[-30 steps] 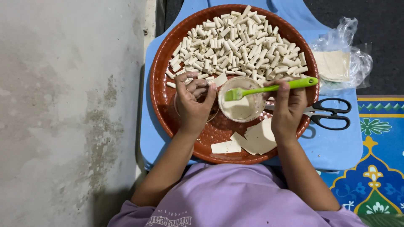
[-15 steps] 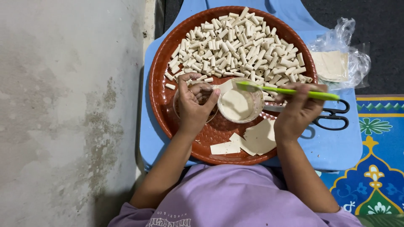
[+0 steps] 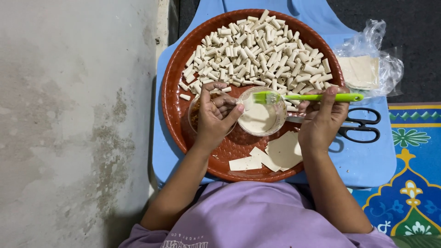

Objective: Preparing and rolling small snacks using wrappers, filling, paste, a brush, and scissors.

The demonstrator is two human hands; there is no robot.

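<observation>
A round brown tray (image 3: pixel 172 92) rests on a blue stool (image 3: pixel 367 160) and carries a heap of several small pale rolled pastries (image 3: pixel 257 50). My right hand (image 3: pixel 321 119) grips a green silicone brush (image 3: pixel 308 97), its bristles over a clear bowl of white paste (image 3: pixel 259 120). My left hand (image 3: pixel 216 117) is curled beside that bowl, fingers closed on a small pale piece I can barely see, partly covering a second clear bowl with brown filling (image 3: pixel 195 120). Flat pale pastry sheets (image 3: pixel 275 154) lie at the tray's near edge.
Black scissors (image 3: pixel 363 131) lie on the stool to the right of my right hand. A clear plastic bag with more pastry sheets (image 3: pixel 367 69) sits at the upper right. Grey concrete floor (image 3: pixel 69 124) lies left, a patterned mat (image 3: pixel 413 183) right.
My right hand lifted the brush out of the paste bowl, swung it right, then brought its bristles back over the bowl. My left hand stayed curled by the bowls.
</observation>
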